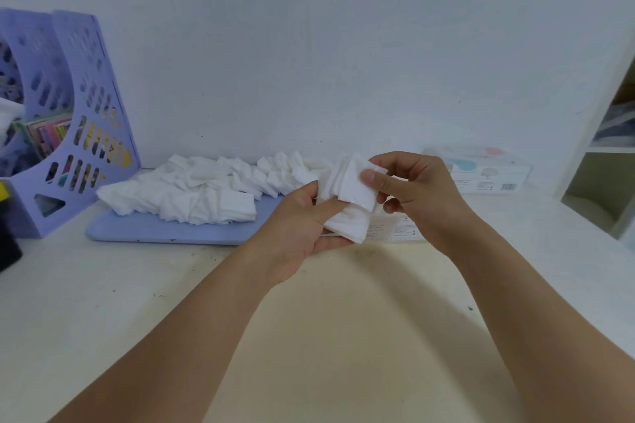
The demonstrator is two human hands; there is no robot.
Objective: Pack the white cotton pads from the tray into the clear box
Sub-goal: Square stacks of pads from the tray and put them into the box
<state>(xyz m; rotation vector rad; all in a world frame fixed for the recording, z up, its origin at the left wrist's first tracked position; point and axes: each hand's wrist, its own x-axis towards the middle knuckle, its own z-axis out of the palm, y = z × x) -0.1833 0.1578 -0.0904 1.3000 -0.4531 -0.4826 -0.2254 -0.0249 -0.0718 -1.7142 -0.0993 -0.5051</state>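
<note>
Several white cotton pads (192,192) lie heaped on a pale blue tray (144,230) at the back left of the table. In front of me both hands hold a small stack of pads (350,196) above the table. My left hand (302,223) grips the stack from below and the side. My right hand (412,185) pinches its top, thumb on the front pad. The clear box (398,227) shows only as a labelled edge behind and below my hands, mostly hidden. I cannot tell what is inside it.
A purple file holder (79,120) with papers stands at the left. A clear lid or package with pastel print (488,172) lies at the back right by the wall. White shelving (604,161) stands at the right edge. A black-and-yellow object (7,240) sits far left.
</note>
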